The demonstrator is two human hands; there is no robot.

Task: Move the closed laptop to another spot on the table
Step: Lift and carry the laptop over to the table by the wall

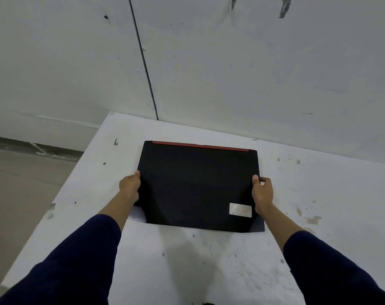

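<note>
Lying flat: closed black, red-edged laptop (198,186)

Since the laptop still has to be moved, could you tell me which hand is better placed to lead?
Neither clearly: the left hand and right hand grip opposite side edges of the closed laptop about evenly, so both should carry it.

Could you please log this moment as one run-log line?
left hand: grips laptop left edge | right hand: grips right edge | laptop: closed, near edge raised | table: white

Dim, flat grey light, soft shadow pooled on the table (187,260) near the viewer, slight softness throughout, wide-angle bending at the edges, no glare
</note>
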